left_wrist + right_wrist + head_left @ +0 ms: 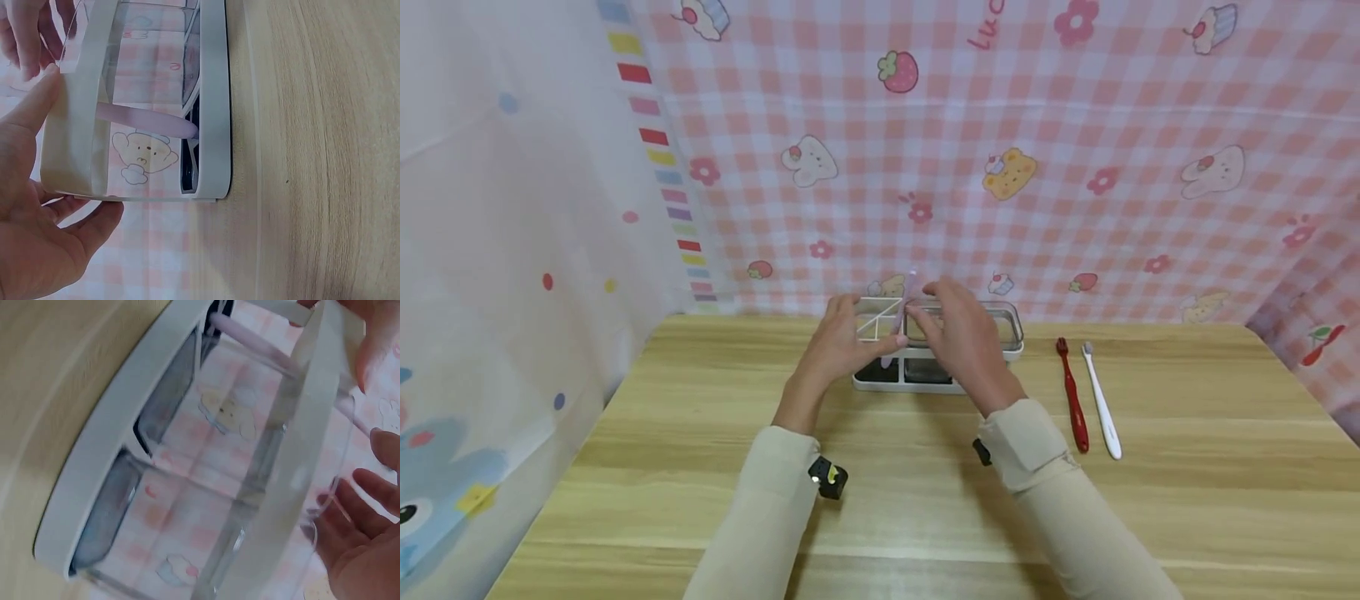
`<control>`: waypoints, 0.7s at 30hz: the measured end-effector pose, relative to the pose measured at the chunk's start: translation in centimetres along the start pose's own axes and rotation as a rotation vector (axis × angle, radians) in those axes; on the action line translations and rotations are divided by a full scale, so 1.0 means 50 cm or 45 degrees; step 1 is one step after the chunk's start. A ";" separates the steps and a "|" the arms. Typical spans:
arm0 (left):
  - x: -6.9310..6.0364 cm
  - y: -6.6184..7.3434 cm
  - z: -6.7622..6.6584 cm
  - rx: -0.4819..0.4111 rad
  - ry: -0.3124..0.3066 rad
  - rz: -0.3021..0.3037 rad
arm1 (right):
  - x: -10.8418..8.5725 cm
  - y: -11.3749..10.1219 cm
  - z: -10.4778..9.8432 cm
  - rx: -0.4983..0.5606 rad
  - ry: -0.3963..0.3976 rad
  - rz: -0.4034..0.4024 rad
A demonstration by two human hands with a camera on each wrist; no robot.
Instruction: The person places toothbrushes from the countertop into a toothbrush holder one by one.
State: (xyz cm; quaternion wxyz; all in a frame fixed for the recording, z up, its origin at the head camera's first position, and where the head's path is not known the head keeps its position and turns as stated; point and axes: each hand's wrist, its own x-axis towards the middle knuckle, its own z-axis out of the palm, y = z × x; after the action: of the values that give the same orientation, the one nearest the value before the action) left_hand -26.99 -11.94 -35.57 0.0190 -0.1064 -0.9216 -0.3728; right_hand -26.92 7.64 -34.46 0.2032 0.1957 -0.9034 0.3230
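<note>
A transparent holder with a white base and white top frame (214, 94) stands at the table's back edge. A pale purple toothbrush (900, 315) leans in its left section, handle end down in the base, as the left wrist view also shows for the handle (147, 120). My left hand (836, 343) grips the holder's left end, thumb on the top frame and fingers behind. My right hand (964, 337) is at the holder's top, beside the toothbrush head; in the right wrist view its fingers (350, 519) are at a clear rim behind the frame.
To the right of the holder, a red toothbrush (1072, 396) and a white toothbrush (1102, 402) lie side by side on the wooden table (895, 517). A pink checked cloth (865, 208) hangs right behind the holder, and a white cloth (512, 208) hangs on the left.
</note>
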 end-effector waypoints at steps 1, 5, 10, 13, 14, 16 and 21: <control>-0.001 0.001 -0.001 0.005 -0.002 -0.002 | -0.001 -0.001 -0.006 -0.052 -0.009 0.006; -0.003 0.003 -0.003 -0.005 -0.003 -0.003 | -0.005 0.003 -0.025 -0.169 -0.027 0.010; -0.004 0.001 -0.002 -0.012 0.005 0.000 | -0.007 0.020 -0.040 -0.316 -0.024 0.012; -0.004 0.001 -0.002 -0.006 0.001 -0.009 | -0.011 0.032 -0.050 -0.342 -0.038 0.050; -0.004 0.001 -0.002 -0.010 -0.002 -0.015 | -0.013 0.036 -0.055 -0.340 -0.040 0.065; -0.003 0.002 -0.002 -0.012 -0.010 -0.025 | -0.015 0.046 -0.066 -0.335 -0.047 0.096; -0.001 0.003 -0.002 -0.031 -0.026 -0.037 | -0.016 0.070 -0.094 -0.339 -0.034 0.136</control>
State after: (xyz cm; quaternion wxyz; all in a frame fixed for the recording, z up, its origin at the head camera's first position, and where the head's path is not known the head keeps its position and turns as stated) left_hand -26.93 -11.92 -35.43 0.0027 -0.0969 -0.9186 -0.3831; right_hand -26.80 13.42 -33.32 0.1977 0.1230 -0.9500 0.2081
